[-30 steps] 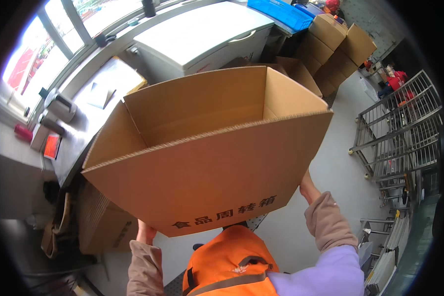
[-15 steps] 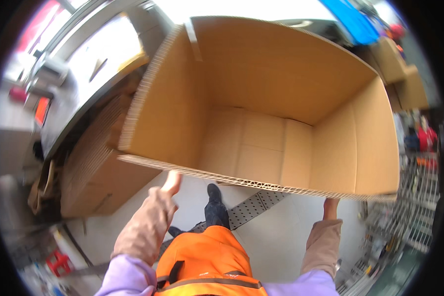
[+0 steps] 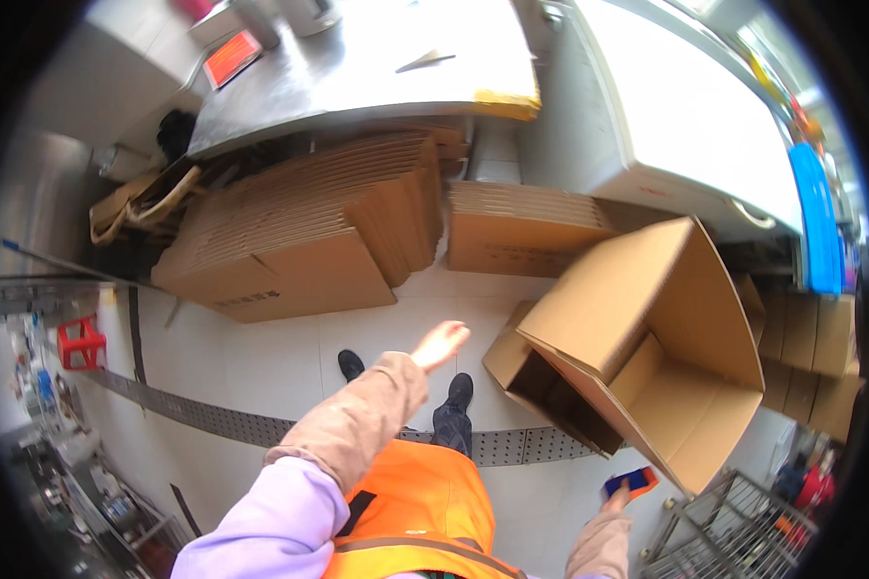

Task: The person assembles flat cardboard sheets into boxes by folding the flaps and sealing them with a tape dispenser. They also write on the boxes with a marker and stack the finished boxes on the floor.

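Observation:
My left hand (image 3: 442, 345) reaches forward over the floor, its fingers loosely apart with nothing in them. Low on the right, my right hand (image 3: 614, 500) is closed around a small dark-blue and orange block-shaped object (image 3: 631, 482); its exact kind does not show. Just beyond that hand, a large open cardboard box (image 3: 603, 294) sits tilted, its mouth facing right and toward me. It overlaps a second open cardboard box (image 3: 508, 352) below it, which is partly hidden. Neither hand visibly touches the boxes.
Stacks of flattened cardboard boxes (image 3: 290, 261) lean ahead, under a steel table (image 3: 357, 87). A white chest-like unit (image 3: 690, 106) stands at the far right. More cartons (image 3: 806, 338) and a wire rack (image 3: 734, 531) are on the right. A red stool (image 3: 82, 344) stands left; a perforated drain strip (image 3: 232, 417) crosses the floor.
The large box has left my hands and now rests at the right. My right hand now holds the blue and orange object. The view has turned, showing more of the stacks.

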